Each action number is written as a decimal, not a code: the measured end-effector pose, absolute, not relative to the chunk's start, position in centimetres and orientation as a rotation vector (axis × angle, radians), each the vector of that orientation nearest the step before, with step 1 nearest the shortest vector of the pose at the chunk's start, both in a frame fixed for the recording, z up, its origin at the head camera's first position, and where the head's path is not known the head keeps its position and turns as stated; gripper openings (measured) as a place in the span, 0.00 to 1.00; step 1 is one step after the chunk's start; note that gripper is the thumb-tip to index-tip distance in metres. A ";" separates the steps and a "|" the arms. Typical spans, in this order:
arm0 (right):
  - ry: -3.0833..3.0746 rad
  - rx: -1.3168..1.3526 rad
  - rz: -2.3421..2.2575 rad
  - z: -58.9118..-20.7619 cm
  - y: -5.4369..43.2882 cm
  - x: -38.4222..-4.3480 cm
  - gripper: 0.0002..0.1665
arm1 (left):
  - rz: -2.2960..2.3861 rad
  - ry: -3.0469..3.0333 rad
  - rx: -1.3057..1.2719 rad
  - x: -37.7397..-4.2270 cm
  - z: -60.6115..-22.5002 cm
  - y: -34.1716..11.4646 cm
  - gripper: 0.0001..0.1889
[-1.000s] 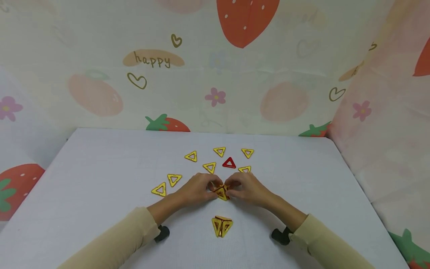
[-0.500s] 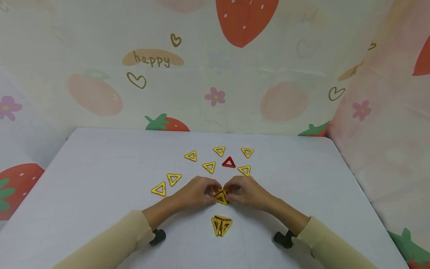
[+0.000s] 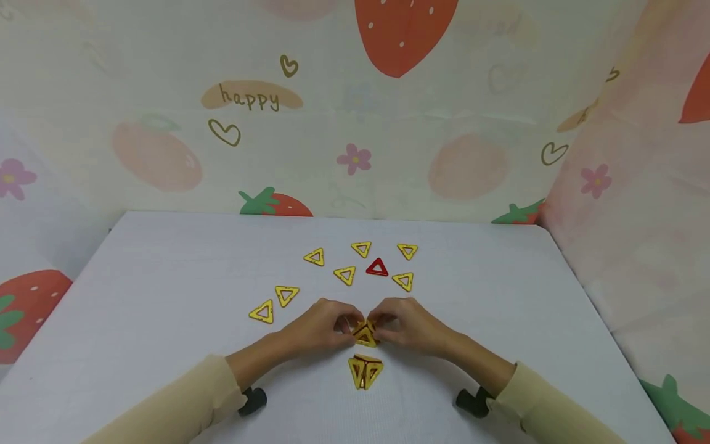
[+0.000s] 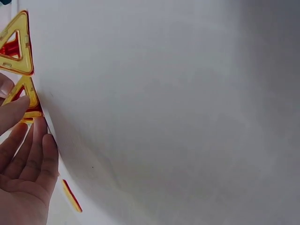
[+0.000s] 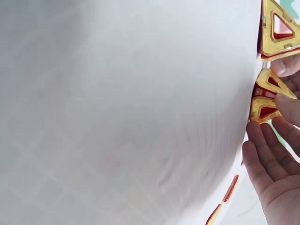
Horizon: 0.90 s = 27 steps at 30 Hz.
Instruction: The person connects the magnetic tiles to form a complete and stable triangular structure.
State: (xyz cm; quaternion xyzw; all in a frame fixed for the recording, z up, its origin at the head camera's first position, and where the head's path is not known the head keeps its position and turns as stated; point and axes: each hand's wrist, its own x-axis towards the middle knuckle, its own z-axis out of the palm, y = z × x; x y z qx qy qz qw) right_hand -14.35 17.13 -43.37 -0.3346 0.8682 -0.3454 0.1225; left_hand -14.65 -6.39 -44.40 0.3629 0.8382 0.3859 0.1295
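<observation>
Between both hands, low at the table's middle, is a small pyramid (image 3: 364,343) of yellow magnetic triangle tiles with red inner faces. My left hand (image 3: 322,325) pinches its left side, and my right hand (image 3: 413,325) pinches its right side. In the wrist views the thumbs lie against the pyramid's (image 4: 33,101) (image 5: 260,104) near faces, other fingers behind. A second yellow tile pyramid (image 3: 368,358) stands just nearer to me, untouched, with a narrow gap between the two. Parts of the held pyramid are hidden by fingers.
Beyond the hands lie several flat yellow triangle tiles (image 3: 403,289) and one red triangle tile (image 3: 377,273). Two of the yellow tiles (image 3: 294,290) are left of the left hand. A white table (image 3: 183,277) extends to a patterned cloth backdrop (image 3: 388,123).
Both hands have drawn the held pyramid toward me, closer to the second pyramid. The yellow tile beyond the right hand has come fully into sight. The loose tiles stay put.
</observation>
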 end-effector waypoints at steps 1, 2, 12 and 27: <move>2.531 -0.976 -1.006 -43.4 17.1 -14.3 0.16 | 1.126 2.433 1.057 -14.6 -44.4 -6.4 0.15; 2.528 -0.975 -1.006 -43.3 17.1 -14.2 0.16 | 1.128 2.431 1.059 -14.6 -44.5 -6.4 0.15; 2.504 -0.972 -1.010 -43.3 17.0 -13.8 0.15 | 1.175 2.387 1.071 -14.3 -44.5 -6.7 0.14; 2.510 -0.984 -1.005 -43.3 17.2 -14.2 0.15 | 1.172 2.443 1.030 -14.9 -44.1 -7.0 0.13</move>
